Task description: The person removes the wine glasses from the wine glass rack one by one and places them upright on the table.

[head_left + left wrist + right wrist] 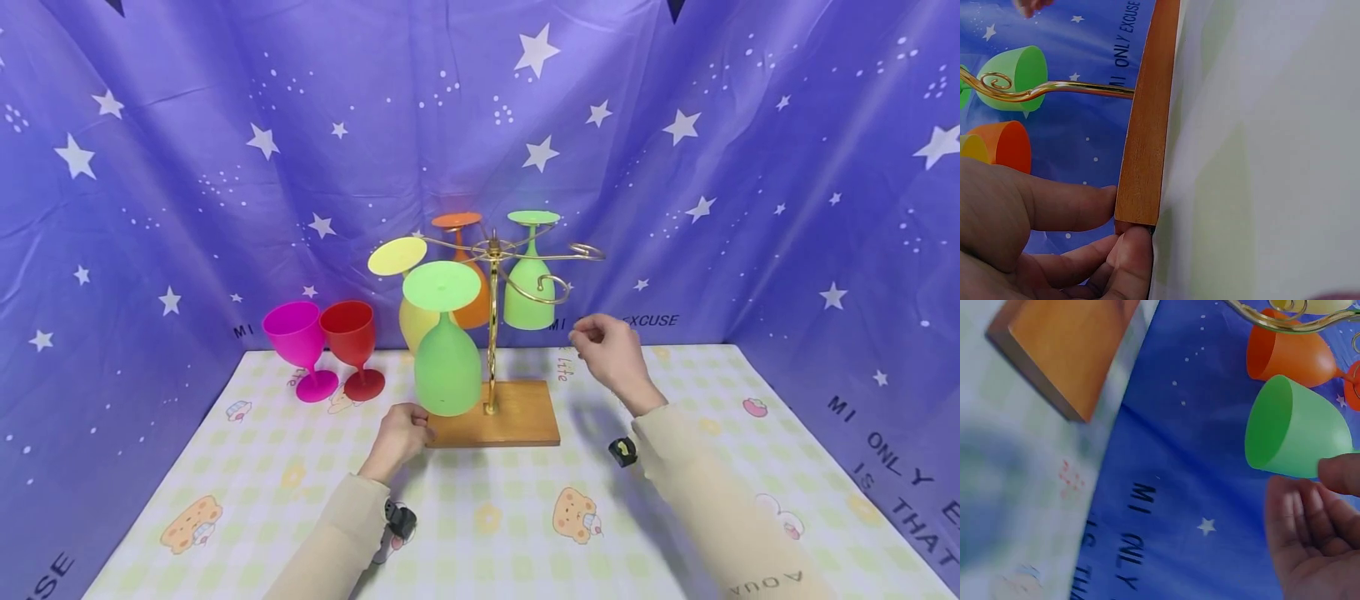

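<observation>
Magenta goblet (292,333): upright on the desk (247,483), beyond and left of the left hand
Red goblet (351,333): upright, just right of the magenta one, beyond the left hand
Left hand (397,435): grasping the left end of the rack's wooden base (525,417)
Yellow goblet (409,321): upside down, tilted, beyond the left hand
Front green goblet (448,367): upside down, above and right of the left hand
Orange goblet (475,304): upside down, farther back
Gold post (492,333): between the hands
Rear green goblet (528,296): upside down, left of the right hand
Right hand (611,354): released, fingers loosely bent in the air
</observation>
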Demonstrator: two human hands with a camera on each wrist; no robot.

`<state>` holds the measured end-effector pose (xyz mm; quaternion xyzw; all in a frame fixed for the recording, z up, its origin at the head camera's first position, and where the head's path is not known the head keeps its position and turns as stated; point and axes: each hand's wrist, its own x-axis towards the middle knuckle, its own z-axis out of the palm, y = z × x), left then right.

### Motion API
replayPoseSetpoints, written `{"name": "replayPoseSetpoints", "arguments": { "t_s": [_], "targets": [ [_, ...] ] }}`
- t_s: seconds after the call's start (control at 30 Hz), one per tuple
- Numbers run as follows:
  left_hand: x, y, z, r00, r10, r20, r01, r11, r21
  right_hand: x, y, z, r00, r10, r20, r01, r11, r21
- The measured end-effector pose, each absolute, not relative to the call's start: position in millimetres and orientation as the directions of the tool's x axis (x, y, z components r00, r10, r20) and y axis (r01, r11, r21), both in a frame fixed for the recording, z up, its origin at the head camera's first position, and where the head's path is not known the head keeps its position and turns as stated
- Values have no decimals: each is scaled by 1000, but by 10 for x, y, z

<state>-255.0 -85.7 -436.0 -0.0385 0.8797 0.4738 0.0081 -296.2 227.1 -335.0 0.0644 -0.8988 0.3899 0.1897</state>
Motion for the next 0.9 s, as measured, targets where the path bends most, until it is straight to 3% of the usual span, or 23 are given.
{"name": "replayPoseSetpoints", "arguments": {
  "t_s": [0.3,0.53,0.9],
  "targets": [
    [-2549,-853,-4356,-996,-67,-66,-92,530,843,-3176,2258,-2977,-792,76,606,-413,665,-622],
    [-2550,-865,-4356,-995,-68,-68,-94,542,835,-3384,2248,-2729,-625,47,779,-541,694,-476],
    [-2558,-872,-4369,-997,-57,-51,-74,562,824,-3656,2197,-2637,-353,-90,931,-721,660,-210]
  ]
}}
